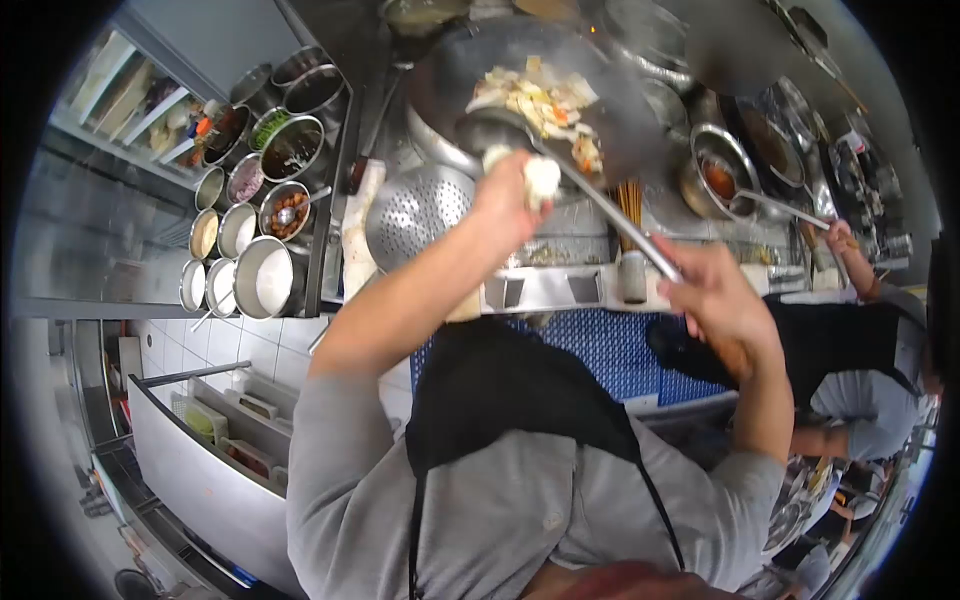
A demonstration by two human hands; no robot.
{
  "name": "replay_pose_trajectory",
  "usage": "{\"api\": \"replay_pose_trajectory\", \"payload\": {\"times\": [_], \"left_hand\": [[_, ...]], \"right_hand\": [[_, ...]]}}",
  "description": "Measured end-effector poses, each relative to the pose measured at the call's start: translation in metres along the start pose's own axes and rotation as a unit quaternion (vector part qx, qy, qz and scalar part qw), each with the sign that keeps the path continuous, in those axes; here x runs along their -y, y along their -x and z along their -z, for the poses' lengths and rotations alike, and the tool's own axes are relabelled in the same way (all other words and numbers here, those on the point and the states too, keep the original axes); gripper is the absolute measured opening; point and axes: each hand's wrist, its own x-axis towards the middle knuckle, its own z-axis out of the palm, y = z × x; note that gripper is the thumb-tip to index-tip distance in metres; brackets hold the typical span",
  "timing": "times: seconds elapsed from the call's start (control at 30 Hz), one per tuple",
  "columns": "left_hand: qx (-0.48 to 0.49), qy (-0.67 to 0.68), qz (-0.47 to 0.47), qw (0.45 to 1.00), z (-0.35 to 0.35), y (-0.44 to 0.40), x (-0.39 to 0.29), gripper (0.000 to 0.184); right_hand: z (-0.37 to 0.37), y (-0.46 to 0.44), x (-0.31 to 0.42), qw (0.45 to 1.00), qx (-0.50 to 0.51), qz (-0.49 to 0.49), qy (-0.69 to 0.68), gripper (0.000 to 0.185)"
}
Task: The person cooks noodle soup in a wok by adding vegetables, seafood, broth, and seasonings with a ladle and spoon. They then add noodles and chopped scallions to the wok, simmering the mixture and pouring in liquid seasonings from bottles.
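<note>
My left hand (505, 205) is closed on a bunched white cloth (541, 177) at the near rim of a dark wok (437, 85). Whether the wok's handle lies inside the cloth is hidden. In the wok, chopped pale and orange food (535, 97) lies along the far side and right. Wrapped round the handle of a long ladle (615, 213) is my right hand (715, 290). The ladle's shaft slants up and left across the wok's near side, and its bowl is at the near left of the food, close to my left hand.
Left of the wok sits a perforated strainer (415, 215). Farther left, several metal pots (265, 277) hold ingredients. Skewer-like sticks (628, 205) stand in a holder near the front edge. At right, a co-worker's hand (842, 240) holds another ladle (785, 207) over a pot (715, 145).
</note>
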Motion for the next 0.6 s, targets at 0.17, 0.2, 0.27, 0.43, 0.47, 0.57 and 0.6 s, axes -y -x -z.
{"api": "replay_pose_trajectory", "payload": {"times": [0.17, 0.2, 0.27, 0.43, 0.47, 0.57, 0.6], "left_hand": [[0.045, 0.015, -0.104, 0.993, 0.036, -0.089, 0.036, 0.01], [0.036, 0.021, -0.095, 0.995, 0.039, -0.069, 0.047, 0.01], [0.02, 0.025, -0.095, 0.995, 0.046, -0.027, 0.066, 0.013], [-0.021, 0.011, -0.07, 0.997, 0.013, -0.043, 0.008, 0.01], [-0.016, -0.002, -0.07, 0.997, 0.013, -0.067, -0.002, 0.01], [0.003, -0.027, -0.077, 0.997, 0.022, -0.127, -0.009, 0.013], [-0.012, -0.034, -0.076, 0.996, 0.018, -0.13, -0.013, 0.013]], "right_hand": [[-0.007, -0.122, -0.029, 0.924, -0.183, 0.148, 0.301, 0.049], [-0.004, -0.152, -0.058, 0.886, -0.251, 0.211, 0.326, 0.052], [-0.002, -0.141, -0.048, 0.852, -0.289, 0.266, 0.347, 0.056], [-0.009, -0.042, -0.029, 0.961, -0.141, 0.093, 0.219, 0.057], [-0.004, -0.03, -0.031, 0.967, -0.117, 0.079, 0.212, 0.057], [0.003, -0.017, -0.049, 0.961, -0.1, 0.079, 0.247, 0.058], [0.008, -0.039, -0.084, 0.914, -0.148, 0.203, 0.32, 0.061]]}}
